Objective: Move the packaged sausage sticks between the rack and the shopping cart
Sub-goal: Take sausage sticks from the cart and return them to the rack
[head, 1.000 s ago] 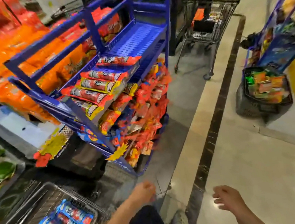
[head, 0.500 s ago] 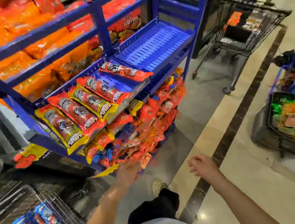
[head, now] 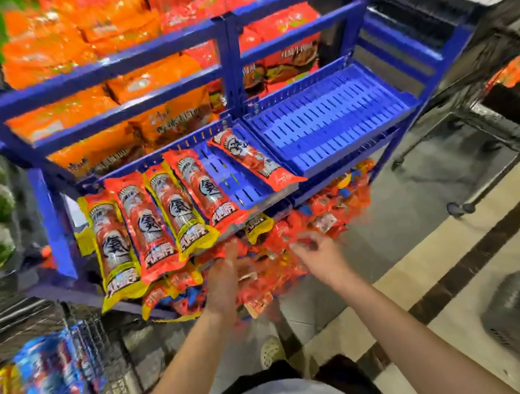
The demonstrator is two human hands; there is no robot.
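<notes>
The left hand (head: 226, 278) and right hand (head: 322, 254) reach among red sausage stick packs (head: 328, 213) heaped low in the blue rack (head: 324, 118); blur hides whether the fingers grasp anything.

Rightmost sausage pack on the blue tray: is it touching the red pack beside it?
Apart. Head view: bare slotted blue tray shows between the rightmost sausage pack and the red pack along their whole length.

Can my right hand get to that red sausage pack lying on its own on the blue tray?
Probably yes. The right hand is just below the blue tray, and the lone pack lies uncovered on it, nothing above.
</notes>
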